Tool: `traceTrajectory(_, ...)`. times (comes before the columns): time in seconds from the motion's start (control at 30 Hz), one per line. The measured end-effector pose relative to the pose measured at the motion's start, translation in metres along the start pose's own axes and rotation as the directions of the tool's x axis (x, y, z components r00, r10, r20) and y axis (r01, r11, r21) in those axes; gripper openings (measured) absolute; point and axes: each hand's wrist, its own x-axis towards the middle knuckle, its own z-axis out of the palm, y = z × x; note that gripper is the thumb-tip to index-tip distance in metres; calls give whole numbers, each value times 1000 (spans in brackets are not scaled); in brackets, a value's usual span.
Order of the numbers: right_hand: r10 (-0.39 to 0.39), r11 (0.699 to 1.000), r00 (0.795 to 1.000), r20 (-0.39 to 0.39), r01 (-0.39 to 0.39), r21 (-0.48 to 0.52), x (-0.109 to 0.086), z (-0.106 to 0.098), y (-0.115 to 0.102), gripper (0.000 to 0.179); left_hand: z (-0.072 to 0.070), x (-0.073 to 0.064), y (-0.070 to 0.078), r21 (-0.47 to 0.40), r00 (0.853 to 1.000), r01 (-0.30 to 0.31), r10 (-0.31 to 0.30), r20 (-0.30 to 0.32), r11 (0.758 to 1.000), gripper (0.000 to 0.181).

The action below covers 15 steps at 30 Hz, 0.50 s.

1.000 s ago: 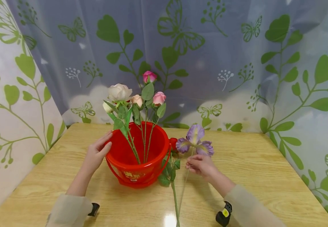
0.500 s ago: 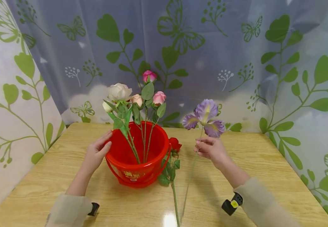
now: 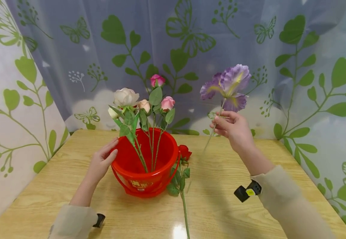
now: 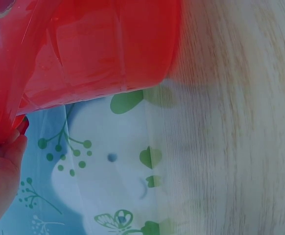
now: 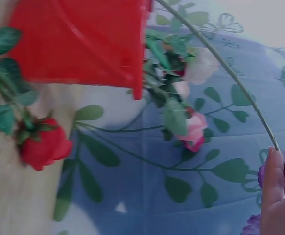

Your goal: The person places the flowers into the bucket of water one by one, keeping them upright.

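A purple iris [image 3: 231, 84] is raised on the right, its thin stem [image 5: 230, 73] pinched between the thumb and fingers of my right hand [image 3: 231, 127] just below the bloom. The stem slants down to the left in the head view. My left hand [image 3: 102, 161] rests against the left rim of the red bucket [image 3: 149, 181], fingers fairly straight. Standing in the bucket are a large cream flower [image 3: 126, 97], a peach rose [image 3: 144, 105], a pink rose [image 3: 168, 103] and a magenta rose [image 3: 157, 80], leaning on the far side.
A red rose [image 3: 184, 152] lies on the wooden table [image 3: 71, 159] right beside the bucket, its leafy stem running toward the front edge. A patterned curtain [image 3: 208, 26] with green leaves and butterflies hangs behind the table and along both sides.
My right hand has lifted the iris upward and to the right, and its bloom now tilts right. The left hand, the bucket and the other flowers stay in place.
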Motion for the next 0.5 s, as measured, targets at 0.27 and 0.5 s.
traceTrajectory(0.27,-87,987,995,-56,93,129,6,11,-24,28,-1,1,-26,-8,1000,4,-4,2,1000,35)
traceTrajectory(0.5,-163,950,981,-103,184,254,10,23,-37,23,-1,0,-18,-1,1000,15,-15,6,1000,35)
